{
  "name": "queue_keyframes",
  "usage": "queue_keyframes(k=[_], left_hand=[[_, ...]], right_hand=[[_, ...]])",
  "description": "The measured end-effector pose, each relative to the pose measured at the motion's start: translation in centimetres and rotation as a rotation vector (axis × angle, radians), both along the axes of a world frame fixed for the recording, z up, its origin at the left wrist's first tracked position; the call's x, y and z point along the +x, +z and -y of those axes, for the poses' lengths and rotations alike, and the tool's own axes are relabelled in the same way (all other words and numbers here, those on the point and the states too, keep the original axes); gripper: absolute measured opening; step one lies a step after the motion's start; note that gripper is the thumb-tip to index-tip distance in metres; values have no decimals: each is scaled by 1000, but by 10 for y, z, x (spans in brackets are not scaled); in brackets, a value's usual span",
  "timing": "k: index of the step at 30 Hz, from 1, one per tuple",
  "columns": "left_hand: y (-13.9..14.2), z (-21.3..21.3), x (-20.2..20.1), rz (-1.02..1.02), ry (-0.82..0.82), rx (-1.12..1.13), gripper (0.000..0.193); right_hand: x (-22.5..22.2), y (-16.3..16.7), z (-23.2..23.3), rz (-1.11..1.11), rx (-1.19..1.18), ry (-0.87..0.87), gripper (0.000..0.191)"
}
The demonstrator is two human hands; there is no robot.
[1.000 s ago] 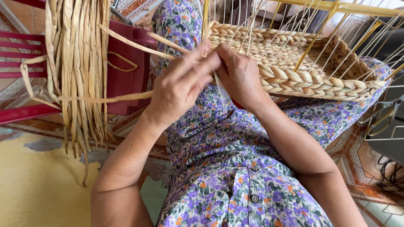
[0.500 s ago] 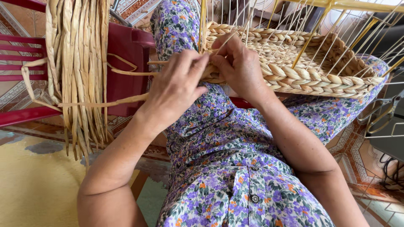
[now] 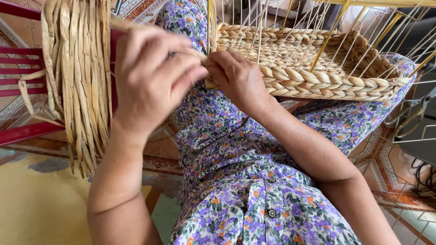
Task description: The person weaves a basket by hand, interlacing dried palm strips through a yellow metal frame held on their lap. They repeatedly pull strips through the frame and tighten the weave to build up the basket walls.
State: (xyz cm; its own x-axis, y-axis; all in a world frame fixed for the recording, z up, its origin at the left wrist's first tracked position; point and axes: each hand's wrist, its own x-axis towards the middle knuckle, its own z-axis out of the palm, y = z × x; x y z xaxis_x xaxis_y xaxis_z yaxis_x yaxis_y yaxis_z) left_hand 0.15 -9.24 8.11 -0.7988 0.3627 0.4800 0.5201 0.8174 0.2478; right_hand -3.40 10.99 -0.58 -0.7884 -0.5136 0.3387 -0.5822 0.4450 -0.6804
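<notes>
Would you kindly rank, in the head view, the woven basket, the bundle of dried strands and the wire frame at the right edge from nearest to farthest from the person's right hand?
From the right hand:
1. Woven basket: touching, the hand rests at its near left corner on the lap.
2. Bundle of dried strands: off to the left, hanging over the red chair.
3. Wire frame: farthest, at the right edge.

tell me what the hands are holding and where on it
Both the left hand and right hand pinch one straw strand near the woven basket edge.

Left hand (image 3: 152, 72) blurred; wire frame (image 3: 327, 27) cut off above.
</notes>
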Motion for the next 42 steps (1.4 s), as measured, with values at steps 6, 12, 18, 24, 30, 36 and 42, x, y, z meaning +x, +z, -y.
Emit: queue_keyframes(k=[6,12,18,24,30,36,42], left_hand=[[-55,-21,13,260,96,15,29],[-97,2,3,505,-8,483,15],[-103,-4,-17,823,-67,1176,21],[-105,-19,-26,953,11,1366,31],[-125,-13,-21,930,236,1426,24],[-136,10,21,927,1,2074,18],[-155,5,9,452,232,1172,21]], right_hand=[[1,-6,-1,84,-57,-92,16],[0,2,1,342,-217,-109,23],[-7,4,12,361,-147,-224,15],[-16,-6,16,256,149,-148,6],[-17,-14,7,162,205,27,9],[-9,-5,-3,460,-110,-40,32],[-11,3,0,518,-109,-5,33]])
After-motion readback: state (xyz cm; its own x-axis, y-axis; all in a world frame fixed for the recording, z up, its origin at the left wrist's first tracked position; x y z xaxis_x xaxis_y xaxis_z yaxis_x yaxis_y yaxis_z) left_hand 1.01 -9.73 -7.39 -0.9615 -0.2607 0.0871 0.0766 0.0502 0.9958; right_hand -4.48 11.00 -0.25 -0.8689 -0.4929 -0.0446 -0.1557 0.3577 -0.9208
